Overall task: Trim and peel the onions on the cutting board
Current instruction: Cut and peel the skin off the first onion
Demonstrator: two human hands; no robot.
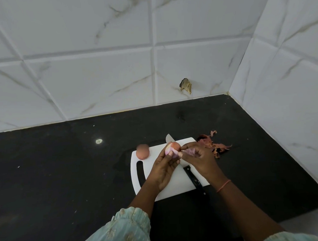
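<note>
Held a partly peeled onion point(171, 148) in the left hand point(163, 167), above the far half of the white cutting board point(168, 190); fingers curled up round the bulb from below, thumb laid on its pale pink flesh. Still wore brown skin on the far side of that onion, with the near side bared. Pinched a thin, pale pink strip of peel point(189, 152) with the right hand point(199, 158), just beside the onion on its right, fingers curled in round the strip. Could not tell whether the strip was still joined to the bulb.

Rested on the board's far left corner: a second onion point(142, 151), brown skin all over, well clear of both hands. Lay across the board beneath the hands: a knife point(194, 180), black handle toward the near right edge and overhanging it, blade tip showing beyond the held onion at the far edge. Sat on a dark table point(66, 168), with the board's handle slot at its left side.

Piled on the table just past the board's far right corner: a heap of dry reddish onion skins point(213, 143). Stuck on the white tiled wall point(99, 77) behind: a brownish scrap point(186, 86). Wore a pale green patterned sleeve point(126, 228) on the left arm and a thin orange bangle point(223, 185) at the right wrist.
</note>
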